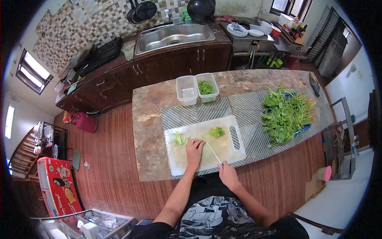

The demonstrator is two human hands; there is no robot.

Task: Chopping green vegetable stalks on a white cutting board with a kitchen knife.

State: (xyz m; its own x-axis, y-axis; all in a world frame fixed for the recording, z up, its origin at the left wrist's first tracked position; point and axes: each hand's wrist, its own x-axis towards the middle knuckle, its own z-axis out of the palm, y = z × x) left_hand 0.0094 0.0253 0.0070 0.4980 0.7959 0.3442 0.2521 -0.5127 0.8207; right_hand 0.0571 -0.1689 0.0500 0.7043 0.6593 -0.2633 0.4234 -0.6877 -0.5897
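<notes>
A white cutting board (226, 148) lies on a striped mat on the stone counter. My left hand (194, 151) presses down on a small bunch of green stems (179, 139) near the board's left edge. My right hand (228, 173) grips the handle of a knife (212, 151), whose blade slants up-left toward my left fingers. A little pile of chopped greens (217, 132) sits near the board's far right.
Two clear plastic tubs stand behind the board: the left tub (186, 91) without greens, the right tub (207, 88) holding chopped greens. A large heap of leafy greens (287, 114) lies in a blue basket at right. A sink (174, 36) and a red gas cylinder (84, 122) are beyond.
</notes>
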